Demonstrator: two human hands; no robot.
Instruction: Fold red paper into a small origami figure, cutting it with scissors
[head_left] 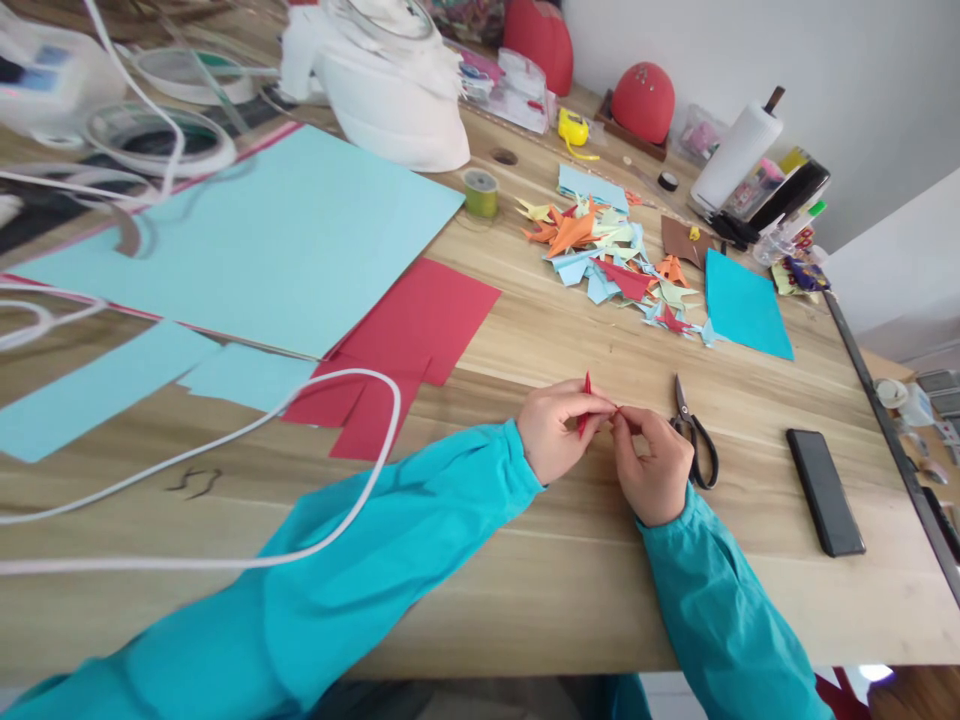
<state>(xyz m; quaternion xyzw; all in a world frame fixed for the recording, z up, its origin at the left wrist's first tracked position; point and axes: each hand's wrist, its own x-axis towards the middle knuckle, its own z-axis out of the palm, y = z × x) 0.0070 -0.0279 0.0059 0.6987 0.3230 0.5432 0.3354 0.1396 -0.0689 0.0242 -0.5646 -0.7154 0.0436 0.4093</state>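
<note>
A small piece of folded red paper [587,384] is pinched in my left hand [556,428], one thin point of it sticking up above the fingers. My right hand [654,465] is closed too, its thumb and forefinger pinching a tiny red tip of the same paper between the hands. Most of the paper is hidden by my fingers. Just right of my right hand lies a pair of black-handled scissors [703,452], blades pointing away. Beyond the hands is a pile of folded paper birds [574,232] in orange, red, light blue and pale green.
Red sheets [450,315] and a large light-blue sheet [300,240] lie to the left, with a white cable [330,548] looping above my left sleeve. A spool of green thread [481,195] stands behind. A black phone [825,492] and a blue square sheet [746,303] are at right.
</note>
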